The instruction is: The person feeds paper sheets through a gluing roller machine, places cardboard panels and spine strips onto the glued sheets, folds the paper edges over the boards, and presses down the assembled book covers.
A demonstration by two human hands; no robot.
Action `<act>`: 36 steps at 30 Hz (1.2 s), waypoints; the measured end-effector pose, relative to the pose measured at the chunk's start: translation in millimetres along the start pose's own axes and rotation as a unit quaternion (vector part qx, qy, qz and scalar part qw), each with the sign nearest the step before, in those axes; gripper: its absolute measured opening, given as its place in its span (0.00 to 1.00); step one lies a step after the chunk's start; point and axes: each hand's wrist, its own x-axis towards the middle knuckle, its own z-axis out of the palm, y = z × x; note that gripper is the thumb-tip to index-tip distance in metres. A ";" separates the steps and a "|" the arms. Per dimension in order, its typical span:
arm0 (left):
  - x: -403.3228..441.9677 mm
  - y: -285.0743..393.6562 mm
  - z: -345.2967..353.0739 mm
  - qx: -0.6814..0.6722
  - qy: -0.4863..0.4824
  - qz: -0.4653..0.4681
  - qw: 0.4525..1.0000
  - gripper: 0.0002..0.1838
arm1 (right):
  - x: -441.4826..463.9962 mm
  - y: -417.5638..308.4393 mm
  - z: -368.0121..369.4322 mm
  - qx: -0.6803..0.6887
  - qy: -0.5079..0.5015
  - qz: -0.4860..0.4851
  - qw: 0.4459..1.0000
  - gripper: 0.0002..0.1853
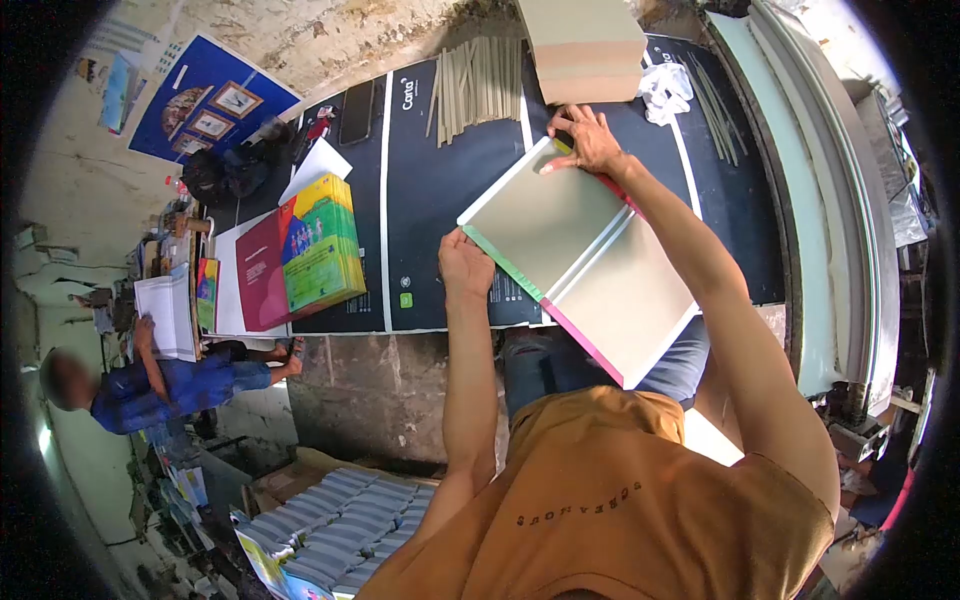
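Observation:
A book cover (560, 220) of grey board lies inner side up at the table's front edge, with white strips along its middle and green and pink edging. At its far corner, my right hand (588, 140) rests on the board, thumb and fingers apart. My left hand (466, 264) touches the green edge at the near left corner; its fingers are partly hidden by the cover's edge. A pile of grey boards (585, 50) stands just beyond my right hand. Thin board strips (480, 90) lie to its left.
Stacked colourful covers (325, 245) stand on the table's left part. A white cloth (665, 92) and more strips (715, 110) lie at the far right, near a green metal machine (790, 180). Another person (170, 390) sits at far left. Bundled stacks (340, 525) are at lower left.

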 end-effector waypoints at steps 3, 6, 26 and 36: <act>-5.8 -0.5 -0.5 -0.004 -0.001 -0.003 1.000 0.22 | -0.8 0.6 5.0 -0.009 0.000 0.003 1.000 0.41; -2.5 0.3 3.4 0.008 0.019 0.002 1.000 0.21 | 0.2 1.6 4.0 -0.013 0.000 0.001 1.000 0.42; 22.2 -53.9 108.6 0.913 -0.097 0.216 0.332 0.44 | -5.7 2.6 4.5 0.000 -0.013 -0.010 1.000 0.58; 8.1 -84.5 78.1 0.870 -0.052 0.321 0.370 0.42 | -45.0 -13.1 17.0 -0.114 0.023 -0.197 0.974 0.25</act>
